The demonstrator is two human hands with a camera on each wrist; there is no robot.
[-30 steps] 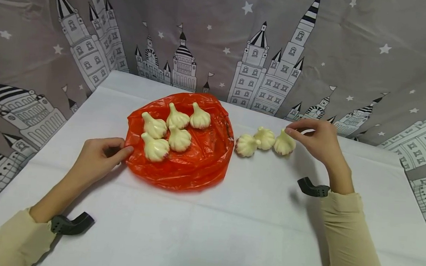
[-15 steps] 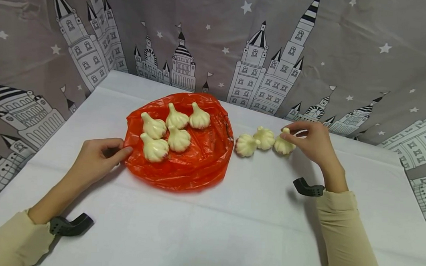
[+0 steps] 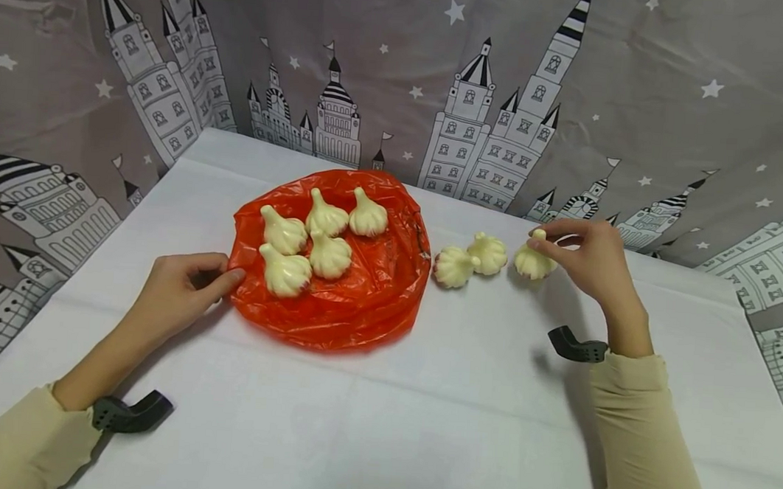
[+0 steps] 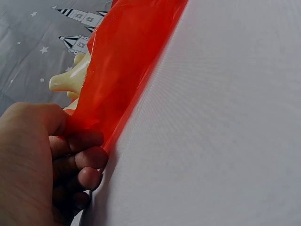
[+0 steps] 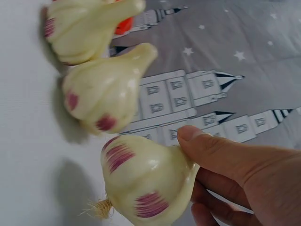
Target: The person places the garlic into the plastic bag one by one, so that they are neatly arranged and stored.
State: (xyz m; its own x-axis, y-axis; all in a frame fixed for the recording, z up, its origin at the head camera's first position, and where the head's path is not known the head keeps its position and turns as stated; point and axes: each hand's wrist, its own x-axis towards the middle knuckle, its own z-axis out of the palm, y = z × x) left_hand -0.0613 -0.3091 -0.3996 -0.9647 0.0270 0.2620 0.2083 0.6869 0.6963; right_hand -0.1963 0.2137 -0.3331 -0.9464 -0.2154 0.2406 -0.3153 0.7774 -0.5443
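My left hand (image 3: 178,286) pinches the left rim of a red plastic bag (image 3: 361,309), thumb on the inner side and fingers outside in the left wrist view. Several cream garlic bulbs (image 3: 287,272) lie in the bag's left and back parts. By its stem, my right hand (image 3: 590,258) pinches another garlic bulb (image 5: 148,181) with purple streaks and a tuft of roots. Its shadow lies apart from it on the cloth in the right wrist view, so it appears lifted. Two more garlic bulbs, a front one (image 3: 454,268) and a back one (image 3: 488,254), lie together right of the bag.
A white cloth (image 3: 355,434) covers the table. Behind it hangs a grey curtain (image 3: 390,23) printed with castles and stars, close past the table's back edge. Black wrist mounts (image 3: 132,412) sit at both cuffs.
My right hand closed on the stem of the rightmost garlic bulb. It then shifted the bulb slightly right and up, away from the other two. My left hand stays at the bag's rim.
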